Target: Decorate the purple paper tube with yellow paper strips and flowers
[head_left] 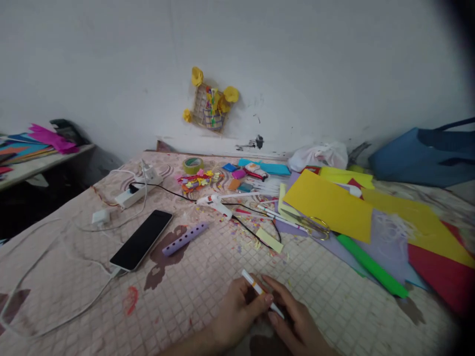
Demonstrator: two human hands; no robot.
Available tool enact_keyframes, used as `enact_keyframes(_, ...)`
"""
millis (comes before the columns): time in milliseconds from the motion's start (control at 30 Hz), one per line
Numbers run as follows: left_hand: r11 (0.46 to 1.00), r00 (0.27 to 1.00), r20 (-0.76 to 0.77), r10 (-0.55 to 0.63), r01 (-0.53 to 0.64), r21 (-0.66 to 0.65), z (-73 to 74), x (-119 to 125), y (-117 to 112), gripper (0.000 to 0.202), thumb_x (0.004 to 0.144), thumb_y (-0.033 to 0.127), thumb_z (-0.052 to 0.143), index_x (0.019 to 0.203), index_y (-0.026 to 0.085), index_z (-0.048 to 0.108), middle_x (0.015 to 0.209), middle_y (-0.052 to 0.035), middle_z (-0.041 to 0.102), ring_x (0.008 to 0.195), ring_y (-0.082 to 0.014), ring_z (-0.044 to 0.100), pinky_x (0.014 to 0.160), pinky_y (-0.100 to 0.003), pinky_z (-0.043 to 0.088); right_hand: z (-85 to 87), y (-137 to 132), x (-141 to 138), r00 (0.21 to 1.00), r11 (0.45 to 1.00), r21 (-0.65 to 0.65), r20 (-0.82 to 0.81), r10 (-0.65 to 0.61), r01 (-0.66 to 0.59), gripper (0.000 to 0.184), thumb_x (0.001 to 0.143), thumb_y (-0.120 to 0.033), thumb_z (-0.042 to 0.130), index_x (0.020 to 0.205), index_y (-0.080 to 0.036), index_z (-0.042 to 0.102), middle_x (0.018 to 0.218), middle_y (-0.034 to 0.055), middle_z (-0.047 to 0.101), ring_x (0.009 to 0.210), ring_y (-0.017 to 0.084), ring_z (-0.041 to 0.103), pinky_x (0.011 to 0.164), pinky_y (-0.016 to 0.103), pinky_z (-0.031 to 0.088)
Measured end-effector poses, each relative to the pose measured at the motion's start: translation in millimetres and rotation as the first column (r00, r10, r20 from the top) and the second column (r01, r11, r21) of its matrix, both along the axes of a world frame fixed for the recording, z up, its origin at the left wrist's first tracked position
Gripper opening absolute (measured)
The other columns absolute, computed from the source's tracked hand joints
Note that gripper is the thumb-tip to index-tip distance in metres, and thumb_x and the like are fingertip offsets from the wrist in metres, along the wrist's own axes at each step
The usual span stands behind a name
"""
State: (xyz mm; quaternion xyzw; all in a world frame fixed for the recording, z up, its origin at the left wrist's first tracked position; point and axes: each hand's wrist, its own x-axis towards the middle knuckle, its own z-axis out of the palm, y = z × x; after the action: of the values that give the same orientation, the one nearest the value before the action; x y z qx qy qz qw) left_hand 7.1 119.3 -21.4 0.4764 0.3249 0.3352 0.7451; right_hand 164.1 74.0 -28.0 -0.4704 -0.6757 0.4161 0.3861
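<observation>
Both my hands meet at the bottom middle over the tiled tablecloth. My left hand (237,311) pinches a thin white stick with an orange band (256,288), its fingers closed on it. My right hand (297,321) also closes on the same stick from the right side. The stick points up and to the left. A small pale yellow paper strip (269,240) lies a little beyond my hands.
A phone (141,239) on a charging cable, a power strip (138,192), a purple perforated strip (185,238), a glue gun (218,201), scissors (315,226), tape roll (193,164), coloured paper sheets (330,202), a green roll (373,267) and a blue bag (423,155) surround them.
</observation>
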Motion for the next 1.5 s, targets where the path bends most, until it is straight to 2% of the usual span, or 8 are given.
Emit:
enact_keyframes(167, 0.999, 0.999, -0.048, -0.005, 0.008, 0.05, 3.6, 0.5, 2.6, 0.031, 0.074, 0.042, 0.061, 0.076, 0.011, 0.058, 0.061, -0.001, 0.053, 0.052, -0.0074, 0.043, 0.049, -0.019, 0.034, 3.1, -7.9, 2.3, 0.999, 1.0, -0.005, 0.027, -0.025, 0.025, 0.048, 0.086, -0.025, 0.046, 0.133, -0.027, 0.034, 0.121, 0.0085, 0.056, 0.109, 0.021, 0.054, 0.092, 0.036, 0.044)
enact_keyframes(333, 0.987, 0.998, -0.059, 0.008, 0.001, 0.16, 5.1, -2.1, 6.4, 0.031, 0.076, 0.042, 0.059, 0.071, 0.012, 0.057, 0.057, 0.0, 0.052, 0.049, -0.0072, 0.043, 0.046, -0.019, 0.034, 9.4, -9.2, 1.1, 0.998, 0.994, -0.089, -0.025, -0.064, 0.061, 0.044, 0.088, -0.031, 0.043, 0.131, -0.024, 0.037, 0.082, 0.002, 0.06, 0.06, 0.011, 0.054, 0.054, 0.022, 0.047)
enact_keyframes(533, 0.976, 0.998, 0.02, -0.058, 0.053, 0.21, 4.8, -4.7, 4.9, 0.028, 0.077, 0.04, 0.058, 0.08, 0.012, 0.055, 0.061, -0.0016, 0.056, 0.053, -0.009, 0.049, 0.05, -0.02, 0.037, 10.3, -7.5, -1.8, 0.997, 0.996, -0.082, -0.068, -0.042, 0.036, 0.041, 0.089, -0.033, 0.041, 0.127, -0.019, 0.041, 0.075, 0.0013, 0.059, 0.058, 0.01, 0.051, 0.052, 0.021, 0.043)
enact_keyframes(767, 0.976, 0.999, -0.042, -0.018, 0.027, 0.217, 4.8, -5.3, 5.6, 0.031, 0.074, 0.042, 0.061, 0.076, 0.012, 0.057, 0.057, 0.003, 0.048, 0.048, -0.0058, 0.041, 0.047, -0.019, 0.034, 14.9, -6.0, -2.4, 0.997, 0.997, -0.01, 0.032, -0.075, 0.075, 0.03, 0.089, -0.036, 0.039, 0.086, -0.017, 0.062, 0.051, -0.0037, 0.046, 0.046, 0.009, 0.043, 0.046, 0.021, 0.035)
enact_keyframes(900, 0.979, 0.999, -0.04, -0.036, 0.043, 0.199, 5.8, -3.2, 5.5, 0.03, 0.074, 0.041, 0.061, 0.079, 0.012, 0.057, 0.06, 0.0029, 0.049, 0.049, -0.0055, 0.041, 0.045, -0.019, 0.034, 16.2, -5.2, -2.8, 0.989, 0.991, 0.08, 0.096, -0.11, 0.103, 0.028, 0.088, -0.034, 0.041, 0.083, -0.018, 0.064, 0.053, -0.0026, 0.049, 0.051, 0.011, 0.046, 0.05, 0.021, 0.036)
enact_keyframes(1067, 0.987, 1.0, -0.008, 0.008, -0.006, 0.162, 3.6, -1.7, 5.4, 0.04, 0.073, 0.035, 0.064, 0.104, 0.014, 0.051, 0.061, 0.0055, 0.05, 0.047, -0.0046, 0.043, 0.045, -0.018, 0.034, 14.8, -7.2, -3.2, 0.979, 0.981, 0.159, 0.155, -0.133, 0.108, 0.026, 0.088, -0.029, 0.041, 0.091, -0.018, 0.066, 0.062, -0.0009, 0.057, 0.056, 0.011, 0.049, 0.054, 0.022, 0.038)
enact_keyframes(1267, 0.999, 0.999, -0.021, 0.024, -0.023, 0.042, 4.2, 1.3, 6.9, 0.026, 0.067, 0.033, 0.069, 0.071, 0.011, 0.057, 0.06, 0.002, 0.055, 0.047, -0.0046, 0.046, 0.048, -0.019, 0.036, 14.3, -8.7, -4.4, 0.975, 0.964, 0.222, 0.135, -0.176, 0.143, 0.026, 0.087, -0.026, 0.042, 0.097, -0.019, 0.065, 0.081, 0.0018, 0.067, 0.068, 0.014, 0.058, 0.064, 0.024, 0.044)
enact_keyframes(1500, 0.998, 0.997, 0.047, 0.066, -0.066, -0.006, 14.0, 5.4, -1.7, 0.018, 0.068, 0.027, 0.068, 0.069, 0.011, 0.059, 0.058, 0.0025, 0.052, 0.051, -0.005, 0.043, 0.049, -0.018, 0.033, 8.5, -11.3, -0.8, 0.966, 0.939, 0.284, 0.114, -0.234, 0.194, 0.023, 0.085, -0.025, 0.047, 0.099, -0.02, 0.064, 0.088, 0.0032, 0.068, 0.081, 0.017, 0.062, 0.073, 0.026, 0.047)
